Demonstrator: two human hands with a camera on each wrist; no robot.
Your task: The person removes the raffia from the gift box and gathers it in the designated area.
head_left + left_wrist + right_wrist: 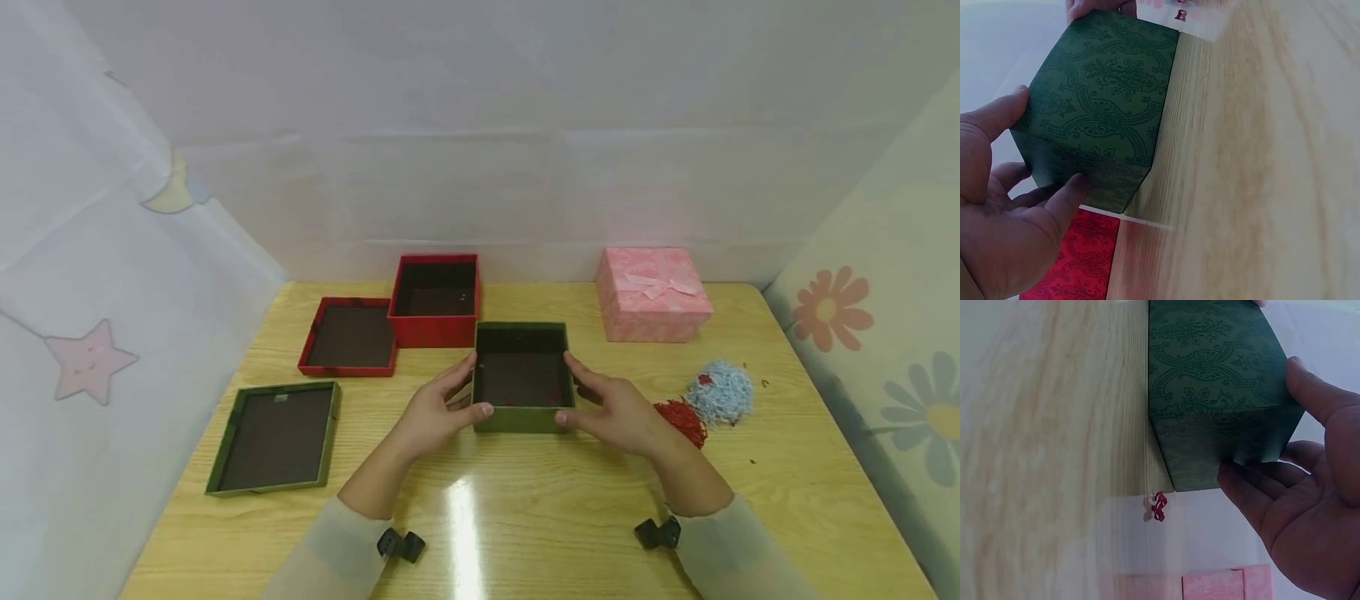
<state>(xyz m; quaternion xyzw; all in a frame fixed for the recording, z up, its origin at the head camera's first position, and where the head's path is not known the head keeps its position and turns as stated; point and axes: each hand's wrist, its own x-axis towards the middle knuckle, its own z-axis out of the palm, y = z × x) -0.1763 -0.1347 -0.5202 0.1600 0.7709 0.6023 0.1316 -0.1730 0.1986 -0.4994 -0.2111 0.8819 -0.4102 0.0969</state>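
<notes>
A green patterned gift box with a dark inside is at the middle of the table, its open top facing up. My left hand grips its left side, thumb at the near top edge and fingers along the side wall. On the opposite side my right hand holds it the same way, with the thumb at the near edge and fingertips on the side wall. Inside the box a few tiny red specks show on the bottom. In both wrist views the box's near wall overlaps the wooden table at its lower edge.
Behind to the left stand an open red box and its red lid; a green lid lies nearer. At the back right is a pink box with a bow. Blue shredded paper and red shredded paper lie right.
</notes>
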